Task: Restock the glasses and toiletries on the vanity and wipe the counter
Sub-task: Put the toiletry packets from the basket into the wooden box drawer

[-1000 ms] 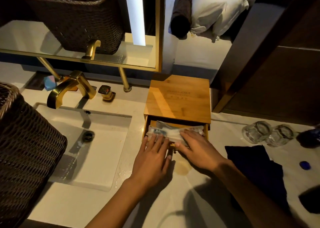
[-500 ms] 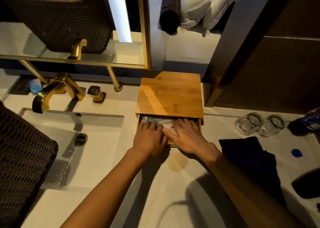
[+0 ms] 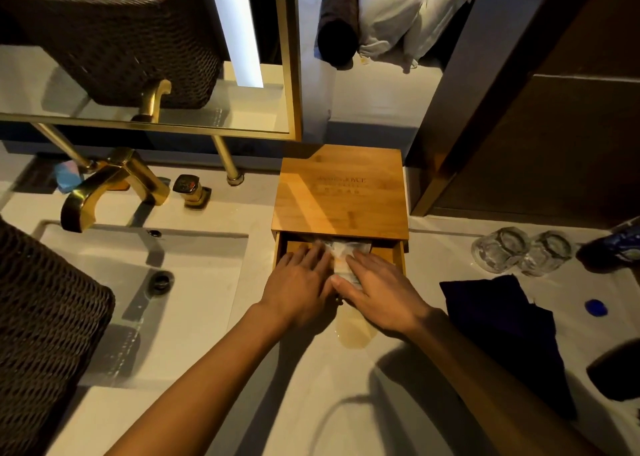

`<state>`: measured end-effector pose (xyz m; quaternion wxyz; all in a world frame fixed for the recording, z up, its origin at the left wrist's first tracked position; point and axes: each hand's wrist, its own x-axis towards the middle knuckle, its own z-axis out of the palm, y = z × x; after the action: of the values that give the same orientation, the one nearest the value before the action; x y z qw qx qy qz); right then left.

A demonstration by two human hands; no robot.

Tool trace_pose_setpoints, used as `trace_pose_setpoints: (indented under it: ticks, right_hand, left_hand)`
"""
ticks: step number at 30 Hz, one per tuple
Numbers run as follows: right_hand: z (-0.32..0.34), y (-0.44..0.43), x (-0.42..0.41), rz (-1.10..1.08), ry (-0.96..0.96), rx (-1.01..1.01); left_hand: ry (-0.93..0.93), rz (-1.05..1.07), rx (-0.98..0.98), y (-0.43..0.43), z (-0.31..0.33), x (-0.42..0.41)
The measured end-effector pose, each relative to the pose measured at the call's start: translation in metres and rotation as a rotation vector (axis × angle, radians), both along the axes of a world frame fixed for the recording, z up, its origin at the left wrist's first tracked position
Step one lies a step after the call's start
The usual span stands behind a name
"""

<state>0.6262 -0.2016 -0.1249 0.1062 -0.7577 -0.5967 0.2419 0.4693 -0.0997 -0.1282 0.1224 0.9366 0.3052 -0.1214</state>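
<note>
In the open drawer of the wooden box, the left hand and the right hand lie flat with spread fingers on white packets.

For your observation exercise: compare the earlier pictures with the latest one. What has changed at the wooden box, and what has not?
Both hands, left and right, slid apart over the packets in the drawer, uncovering them in the middle; nothing picked up. Box, glasses, cloth and faucet unchanged.
</note>
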Motion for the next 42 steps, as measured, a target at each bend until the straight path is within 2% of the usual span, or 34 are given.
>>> trace_pose_setpoints:
  ticks: [3,8,13,20,24,29,33,37,42]
  right_hand:
    - [-0.002,0.013,0.003,0.058,0.003,-0.029]
    - [-0.012,0.020,0.014,0.012,-0.041,-0.086]
    - [-0.004,0.017,0.019,0.050,-0.114,-0.052]
    - [0.002,0.012,0.017,0.023,-0.086,-0.006]
    - [0.005,0.011,0.017,0.027,-0.064,0.073]
    - [-0.004,0.008,0.013,0.024,-0.067,-0.054]
    - [-0.007,0.015,0.012,0.014,-0.042,-0.097]
    - [-0.009,0.025,0.019,-0.005,-0.005,-0.086]
    - [-0.001,0.020,0.013,0.008,-0.018,0.005]
  left_hand:
    - [0.038,-0.041,0.019,0.019,-0.006,0.011]
    - [0.023,-0.032,0.072,0.028,-0.014,0.008]
    - [-0.086,-0.088,0.104,0.024,-0.009,0.003]
    - [-0.015,-0.048,0.106,0.026,-0.012,0.006]
    - [-0.046,-0.052,0.054,0.014,-0.010,-0.002]
    - [0.002,-0.016,-0.029,0.008,-0.015,-0.001]
    - [0.086,0.023,-0.067,0.014,-0.018,0.012]
    - [0.094,0.070,-0.082,0.017,-0.019,0.018]
    - [0.029,-0.055,0.045,0.019,-0.018,0.017]
